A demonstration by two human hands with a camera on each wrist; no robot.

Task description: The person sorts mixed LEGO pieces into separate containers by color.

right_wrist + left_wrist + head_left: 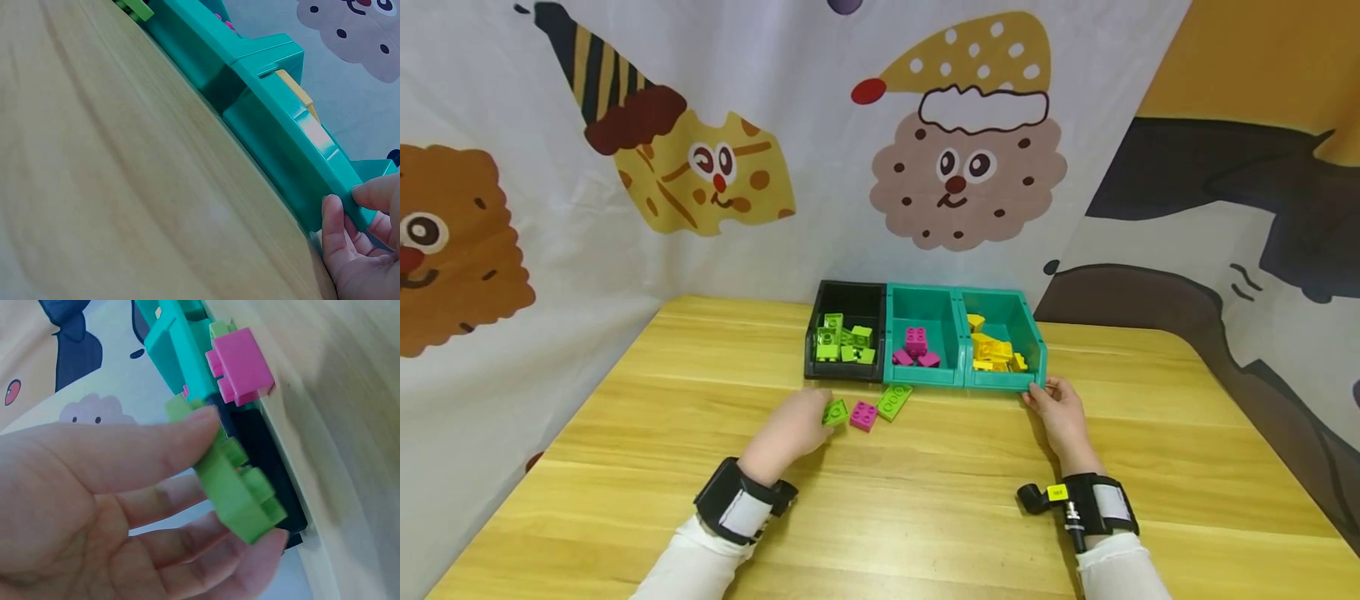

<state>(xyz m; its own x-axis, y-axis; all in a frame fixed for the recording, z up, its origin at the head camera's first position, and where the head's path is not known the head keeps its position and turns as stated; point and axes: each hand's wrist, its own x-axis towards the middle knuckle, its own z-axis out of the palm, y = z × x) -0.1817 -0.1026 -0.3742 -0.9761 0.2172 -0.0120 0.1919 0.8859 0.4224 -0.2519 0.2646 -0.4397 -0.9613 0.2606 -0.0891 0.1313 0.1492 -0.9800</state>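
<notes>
My left hand (796,423) pinches a green toy brick (240,487) between thumb and fingers, in front of the black bin (846,379). Just right of it on the table lie a pink brick (863,416) and a longer green brick (895,401). At the front right corner of the right-hand teal bin (1003,381), my right hand (1060,412) grips the rim, with thumb and fingertips on the corner in the right wrist view.
Green bricks (827,352) lie in the black bin, pink bricks (916,339) in the middle teal bin (925,375), yellow bricks (992,348) in the right one. The three bins stand joined in a row before a printed cloth (820,208) at the back of the wooden table (925,517).
</notes>
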